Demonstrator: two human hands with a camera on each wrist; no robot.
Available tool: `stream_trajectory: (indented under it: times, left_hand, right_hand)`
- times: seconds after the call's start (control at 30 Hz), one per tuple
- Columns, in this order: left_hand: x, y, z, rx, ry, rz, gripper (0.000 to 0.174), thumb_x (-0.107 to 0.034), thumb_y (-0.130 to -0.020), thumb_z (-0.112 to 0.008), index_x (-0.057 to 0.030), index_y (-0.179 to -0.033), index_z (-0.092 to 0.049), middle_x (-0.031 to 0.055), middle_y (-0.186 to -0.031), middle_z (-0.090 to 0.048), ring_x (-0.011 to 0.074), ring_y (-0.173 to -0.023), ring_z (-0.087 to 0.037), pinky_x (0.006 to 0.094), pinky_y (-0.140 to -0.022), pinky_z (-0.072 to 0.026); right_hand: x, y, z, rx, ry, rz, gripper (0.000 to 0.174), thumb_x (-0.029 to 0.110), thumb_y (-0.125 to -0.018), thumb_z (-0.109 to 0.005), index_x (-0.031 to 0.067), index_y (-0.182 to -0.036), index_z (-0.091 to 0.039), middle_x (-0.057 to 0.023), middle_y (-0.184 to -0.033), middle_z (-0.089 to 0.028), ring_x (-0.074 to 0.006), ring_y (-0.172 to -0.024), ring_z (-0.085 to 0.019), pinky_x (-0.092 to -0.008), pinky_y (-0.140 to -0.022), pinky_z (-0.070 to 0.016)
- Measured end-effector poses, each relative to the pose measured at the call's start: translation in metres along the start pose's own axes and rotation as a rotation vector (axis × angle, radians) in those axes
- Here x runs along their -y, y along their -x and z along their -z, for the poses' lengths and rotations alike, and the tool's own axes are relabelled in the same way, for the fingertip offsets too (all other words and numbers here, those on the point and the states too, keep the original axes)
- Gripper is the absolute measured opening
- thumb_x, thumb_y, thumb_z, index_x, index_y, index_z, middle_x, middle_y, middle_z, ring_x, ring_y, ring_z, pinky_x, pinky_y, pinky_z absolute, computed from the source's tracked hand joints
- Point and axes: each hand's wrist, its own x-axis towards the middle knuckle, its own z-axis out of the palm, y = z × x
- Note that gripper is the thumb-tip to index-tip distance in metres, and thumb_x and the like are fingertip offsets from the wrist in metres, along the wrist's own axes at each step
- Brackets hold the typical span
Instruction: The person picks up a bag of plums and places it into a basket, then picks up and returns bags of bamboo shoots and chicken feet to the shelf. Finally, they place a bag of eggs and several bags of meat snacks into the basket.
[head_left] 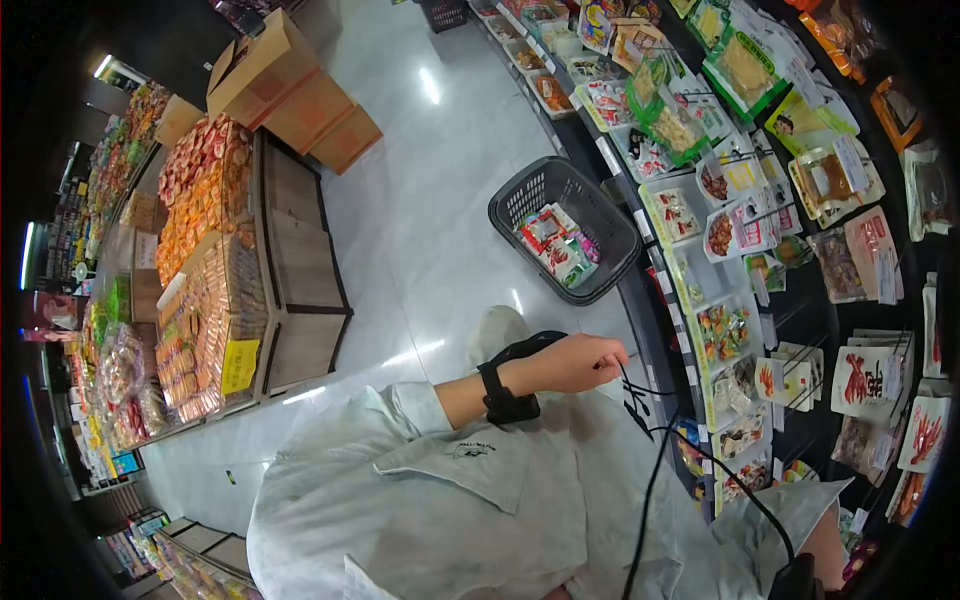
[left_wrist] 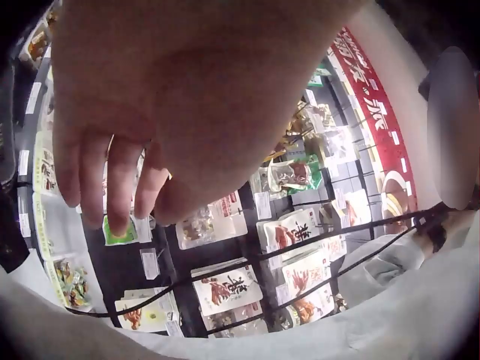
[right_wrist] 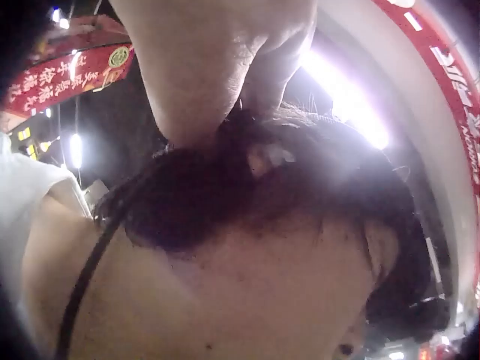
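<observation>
The left hand (head_left: 580,362) is in front of the shirt, beside the shelf edge, with a dark band on its wrist. Its fingers hang loosely bent in the left wrist view, the hand (left_wrist: 150,142) seen against the packets and holding nothing visible. A black cable (head_left: 655,480) runs close by the fingertips. The right hand (right_wrist: 217,67) is up at the person's head, its fingertips hidden in the dark hair (right_wrist: 187,199); whether they grip anything cannot be seen. On the floor, a dark basket (head_left: 622,225) holds several packets (head_left: 560,248).
Shelves of packaged food (head_left: 725,335) line the right side, with hanging packets (head_left: 870,380) beyond. At the left are a snack display (head_left: 300,265) with a yellow sign (head_left: 240,365) and stacked cardboard boxes (head_left: 300,100). Grey floor (head_left: 400,230) lies between them. Another basket (head_left: 443,14) is farther off.
</observation>
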Motion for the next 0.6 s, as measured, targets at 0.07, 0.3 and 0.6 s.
stream_trajectory:
  times: [0.07,0.3,0.6]
  left_hand:
    - [0.003,-0.013,0.014,0.031,-0.035,-0.005,0.025,-0.016,-0.093,-0.061,-0.0033,-0.115,-0.062,0.0100,-0.096,-0.071,0.0223,-0.089,-0.069,0.0330,-0.079,-0.0526]
    - [0.020,-0.049,0.086,0.130,-0.031,-0.101,0.022,-0.016,-0.093,-0.061,-0.0032,-0.112,-0.062,0.0092,-0.092,-0.071,0.0198,-0.085,-0.068,0.0320,-0.076,-0.0520]
    - [0.044,-0.066,0.181,0.276,-0.029,-0.093,0.025,-0.016,-0.093,-0.063,-0.0014,-0.114,-0.062,0.0096,-0.094,-0.072,0.0192,-0.086,-0.069,0.0315,-0.079,-0.0531]
  right_hand:
    - [-0.013,-0.006,-0.011,0.006,0.021,0.010,0.011,0.011,-0.088,-0.059,0.0018,-0.094,-0.061,-0.0132,-0.105,-0.065,-0.0274,-0.105,-0.060,-0.0422,-0.102,-0.0454]
    - [-0.048,-0.035,-0.070,0.044,0.124,0.049,0.012,0.012,-0.088,-0.060,0.0021,-0.094,-0.061,-0.0129,-0.106,-0.064,-0.0274,-0.107,-0.060,-0.0426,-0.103,-0.0450]
    - [-0.049,-0.085,-0.141,0.060,0.342,0.097,0.013,0.015,-0.089,-0.061,0.0024,-0.095,-0.061,-0.0125,-0.107,-0.064,-0.0273,-0.108,-0.059,-0.0430,-0.105,-0.0444]
